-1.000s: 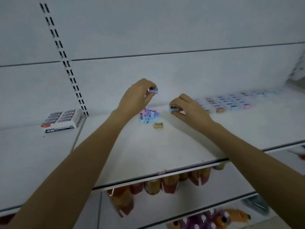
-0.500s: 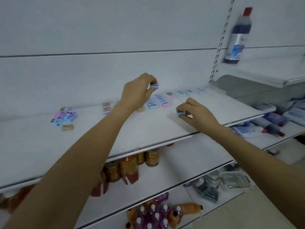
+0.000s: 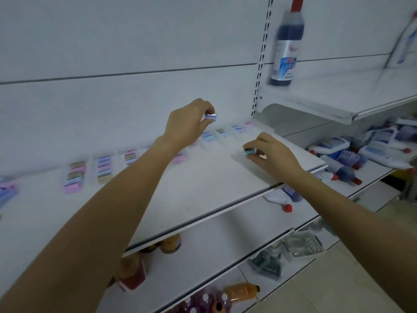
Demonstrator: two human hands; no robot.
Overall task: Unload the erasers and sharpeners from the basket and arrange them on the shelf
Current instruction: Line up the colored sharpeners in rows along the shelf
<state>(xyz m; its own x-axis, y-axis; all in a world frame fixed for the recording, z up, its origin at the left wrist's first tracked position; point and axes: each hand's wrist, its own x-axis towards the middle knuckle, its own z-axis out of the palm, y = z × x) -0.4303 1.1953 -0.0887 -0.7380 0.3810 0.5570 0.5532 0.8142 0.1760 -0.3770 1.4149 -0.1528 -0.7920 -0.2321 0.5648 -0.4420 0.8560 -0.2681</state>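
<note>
Shelf (image 3: 203, 188) carries blurred rows of pastel sharpeners (image 3: 74, 177) at its back; one dark-blue bottle (image 3: 285, 41) stands on a higher shelf (image 3: 338, 96). Left hand (image 3: 185, 125): grip pinches one lilac sharpener (image 3: 211, 116) above the rows. Right hand (image 3: 275, 154): grip pinches one blue sharpener (image 3: 249, 152) near the shelf's right end.

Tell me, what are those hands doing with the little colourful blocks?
A person is filling a white shelf with small erasers and sharpeners. The left hand pinches a purple piece, raised above the back of the shelf. The right hand pinches a blue piece low down near the shelf's right end. Both look like sharpeners. Pastel rows already line the back of the shelf.
</note>
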